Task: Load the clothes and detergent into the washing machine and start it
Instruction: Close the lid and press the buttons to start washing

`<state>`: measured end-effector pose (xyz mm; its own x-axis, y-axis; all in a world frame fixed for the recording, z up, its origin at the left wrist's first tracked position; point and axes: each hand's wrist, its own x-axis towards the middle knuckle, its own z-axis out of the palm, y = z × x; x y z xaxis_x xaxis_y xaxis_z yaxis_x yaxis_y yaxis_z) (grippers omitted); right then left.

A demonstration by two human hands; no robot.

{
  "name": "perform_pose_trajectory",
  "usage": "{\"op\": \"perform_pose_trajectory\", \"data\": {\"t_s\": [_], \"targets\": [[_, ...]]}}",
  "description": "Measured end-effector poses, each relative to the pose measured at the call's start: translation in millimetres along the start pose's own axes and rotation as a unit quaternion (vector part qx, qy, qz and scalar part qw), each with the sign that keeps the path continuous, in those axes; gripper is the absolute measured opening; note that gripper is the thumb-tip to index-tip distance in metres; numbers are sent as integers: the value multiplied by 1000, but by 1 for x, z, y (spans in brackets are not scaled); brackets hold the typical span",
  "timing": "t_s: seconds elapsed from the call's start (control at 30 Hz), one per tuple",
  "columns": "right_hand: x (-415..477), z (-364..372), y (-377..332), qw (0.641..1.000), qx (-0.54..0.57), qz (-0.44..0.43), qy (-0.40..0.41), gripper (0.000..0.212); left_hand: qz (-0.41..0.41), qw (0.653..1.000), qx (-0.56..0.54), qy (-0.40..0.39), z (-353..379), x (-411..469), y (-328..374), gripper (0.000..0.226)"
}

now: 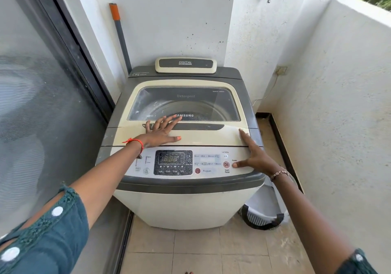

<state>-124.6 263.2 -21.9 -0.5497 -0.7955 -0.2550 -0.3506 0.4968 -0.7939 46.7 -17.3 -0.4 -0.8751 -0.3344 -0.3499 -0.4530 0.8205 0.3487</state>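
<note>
The washing machine (186, 147) stood in the balcony corner with its lid (182, 134) shut. The left hand (161, 131) lay flat on the lid, fingers (169, 119) spread. The right hand (256, 157) rested on the control panel (173, 162), fingers spread, thumb at the power button (234, 164).

Glossy plastic lid (190, 137) — rough plaster wall (338, 83)

White plaster walls (330, 87), beige tiled floor (196, 250), glass sliding door (31, 104) left.
</note>
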Motion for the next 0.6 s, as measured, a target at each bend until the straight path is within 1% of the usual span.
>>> {"op": "perform_pose_trajectory", "data": {"t_s": [0.17,0.23,0.37,0.5,0.6], "targets": [[3,2,0,1000,4,6,4,115,11,1000,-19,-2,1,1,-4,78],[5,3,1,1000,8,10,11,115,16,1000,-15,7,2,3,-7,74],[6,5,3,995,72,23,62,120,24,999,-21,12,4,3,-9,75],[8,5,1,994,59,27,86,129,33,999,-33,12,2,1,-8,75],[6,5,1,994,66,33,79,129,36,998,-47,11,1,-2,-6,76]]}}
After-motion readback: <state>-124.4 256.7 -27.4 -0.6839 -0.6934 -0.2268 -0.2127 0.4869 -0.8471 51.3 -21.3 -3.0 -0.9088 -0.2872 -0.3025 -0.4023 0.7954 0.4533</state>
